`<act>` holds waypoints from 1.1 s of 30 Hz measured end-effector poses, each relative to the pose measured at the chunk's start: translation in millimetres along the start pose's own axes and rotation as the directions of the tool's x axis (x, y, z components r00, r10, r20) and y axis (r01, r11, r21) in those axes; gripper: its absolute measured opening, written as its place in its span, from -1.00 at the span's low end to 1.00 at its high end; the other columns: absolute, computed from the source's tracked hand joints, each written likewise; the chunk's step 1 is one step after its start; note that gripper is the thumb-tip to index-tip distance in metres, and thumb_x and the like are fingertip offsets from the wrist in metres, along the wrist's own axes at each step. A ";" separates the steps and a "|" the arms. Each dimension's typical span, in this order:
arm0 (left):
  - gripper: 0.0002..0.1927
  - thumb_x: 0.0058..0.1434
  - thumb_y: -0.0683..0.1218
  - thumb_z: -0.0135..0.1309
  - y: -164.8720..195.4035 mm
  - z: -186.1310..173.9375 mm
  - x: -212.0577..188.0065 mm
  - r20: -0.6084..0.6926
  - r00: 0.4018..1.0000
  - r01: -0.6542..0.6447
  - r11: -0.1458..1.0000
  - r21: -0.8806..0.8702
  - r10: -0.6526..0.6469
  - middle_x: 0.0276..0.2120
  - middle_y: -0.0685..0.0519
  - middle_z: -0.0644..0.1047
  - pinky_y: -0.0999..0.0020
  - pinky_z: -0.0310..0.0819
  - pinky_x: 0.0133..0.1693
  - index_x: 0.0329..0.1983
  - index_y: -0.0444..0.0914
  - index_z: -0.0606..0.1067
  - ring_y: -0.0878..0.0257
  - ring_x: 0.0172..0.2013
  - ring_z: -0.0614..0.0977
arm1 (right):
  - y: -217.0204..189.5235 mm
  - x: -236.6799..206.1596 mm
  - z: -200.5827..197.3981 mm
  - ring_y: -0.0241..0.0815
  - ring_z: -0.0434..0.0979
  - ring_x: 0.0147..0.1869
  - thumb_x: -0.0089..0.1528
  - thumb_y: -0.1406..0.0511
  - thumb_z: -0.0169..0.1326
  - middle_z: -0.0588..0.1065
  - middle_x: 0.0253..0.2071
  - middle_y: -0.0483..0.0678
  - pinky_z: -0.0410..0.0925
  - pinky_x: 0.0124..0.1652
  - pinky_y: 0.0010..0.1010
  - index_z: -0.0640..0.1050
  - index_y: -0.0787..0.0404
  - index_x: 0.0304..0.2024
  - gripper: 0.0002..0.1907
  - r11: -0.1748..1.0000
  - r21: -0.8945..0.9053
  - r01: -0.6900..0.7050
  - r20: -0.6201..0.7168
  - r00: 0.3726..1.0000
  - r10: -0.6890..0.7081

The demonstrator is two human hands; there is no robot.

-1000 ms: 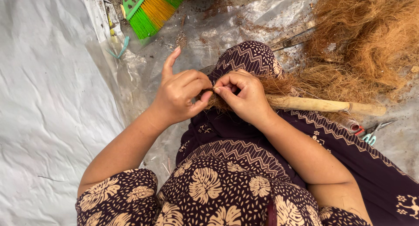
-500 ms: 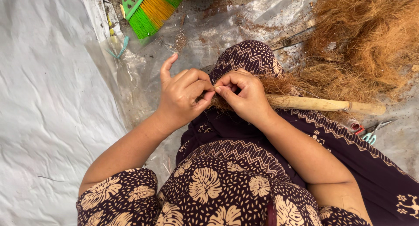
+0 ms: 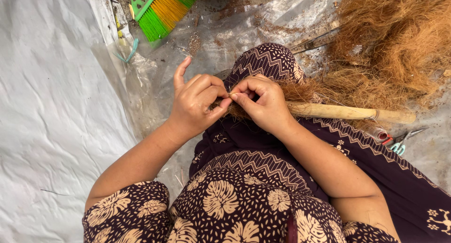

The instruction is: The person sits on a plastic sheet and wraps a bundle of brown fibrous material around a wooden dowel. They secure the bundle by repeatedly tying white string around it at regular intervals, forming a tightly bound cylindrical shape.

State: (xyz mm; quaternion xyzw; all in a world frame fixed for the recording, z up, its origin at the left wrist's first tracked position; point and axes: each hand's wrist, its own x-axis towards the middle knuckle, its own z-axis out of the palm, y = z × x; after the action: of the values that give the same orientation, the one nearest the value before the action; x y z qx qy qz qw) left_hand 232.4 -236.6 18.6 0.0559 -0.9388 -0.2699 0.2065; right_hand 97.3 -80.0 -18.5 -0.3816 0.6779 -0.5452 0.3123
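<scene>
My left hand (image 3: 197,104) and my right hand (image 3: 263,102) meet over my raised knee, fingertips pinched together on a tuft of brown coir fibre (image 3: 300,90). The left index finger sticks up. The fibre bundle lies against a wooden stick (image 3: 352,113) that runs to the right across my dark patterned skirt (image 3: 268,60). Whether a thin thread runs between the fingertips is too small to tell.
A big heap of loose coir fibre (image 3: 399,36) fills the upper right. A green and orange brush (image 3: 162,10) lies at the top. Small scissors (image 3: 399,142) rest at the right by the skirt. White plastic sheeting (image 3: 51,107) covers the left, clear sheeting (image 3: 235,27) the ground ahead.
The hands stay pinched together at the same spot; the fingers have shifted only slightly on the fibre.
</scene>
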 end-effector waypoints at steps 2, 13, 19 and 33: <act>-0.79 0.08 -0.15 0.39 1.6 0.5 -0.1 -0.014 1.000 -0.005 1.000 0.021 0.006 -0.29 0.22 0.53 -0.10 -0.09 0.43 -0.39 -0.14 0.52 0.31 -0.25 0.56 | 0.7 0.0 -0.1 -0.35 0.39 -0.33 0.24 0.38 0.23 0.49 -0.40 -0.14 0.33 -0.28 -0.49 0.63 0.25 -0.30 -0.95 1.000 0.004 -0.002 -0.002 1.000 0.002; -0.79 0.07 -0.20 0.32 6.1 2.1 -0.4 -0.007 0.999 0.032 0.999 -0.011 -0.032 -0.31 0.24 0.52 -0.06 -0.06 0.41 -0.44 -0.14 0.47 0.30 -0.24 0.54 | 1.4 0.0 -2.2 -0.33 0.39 -0.32 0.24 0.40 0.24 0.49 -0.39 -0.15 0.33 -0.27 -0.49 0.62 0.26 -0.28 -0.96 0.999 -0.018 0.049 -0.005 0.999 -0.049; -0.84 0.08 -0.15 0.30 6.3 4.2 -7.4 -0.008 0.990 -0.140 0.989 0.041 0.140 -0.24 0.25 0.56 -0.09 -0.21 0.44 -0.41 -0.13 0.50 0.26 -0.15 0.56 | 3.4 1.7 -6.5 -0.30 0.36 -0.40 0.29 0.42 0.19 0.44 -0.42 -0.11 0.30 -0.36 -0.46 0.53 0.28 -0.27 -0.92 0.993 -0.100 -0.065 -0.116 0.992 0.054; -0.79 0.09 -0.07 0.31 -2.9 12.0 -21.5 0.015 0.996 -0.088 0.994 0.071 0.087 -0.17 0.14 0.54 -0.18 -0.17 0.42 -0.28 -0.17 0.51 0.14 -0.03 0.56 | 4.4 0.0 5.5 -0.05 0.52 -0.29 0.28 0.42 0.20 0.48 -0.34 0.01 0.37 -0.27 -0.29 0.48 0.28 -0.28 -0.87 0.926 -0.351 0.140 -0.186 0.959 -0.216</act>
State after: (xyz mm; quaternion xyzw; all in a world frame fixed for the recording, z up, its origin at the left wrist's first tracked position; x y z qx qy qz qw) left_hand 246.9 -228.6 0.1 0.0204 -0.9506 -0.2272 0.2104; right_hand 101.2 -82.3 -24.0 -0.4263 0.7535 -0.4873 0.1145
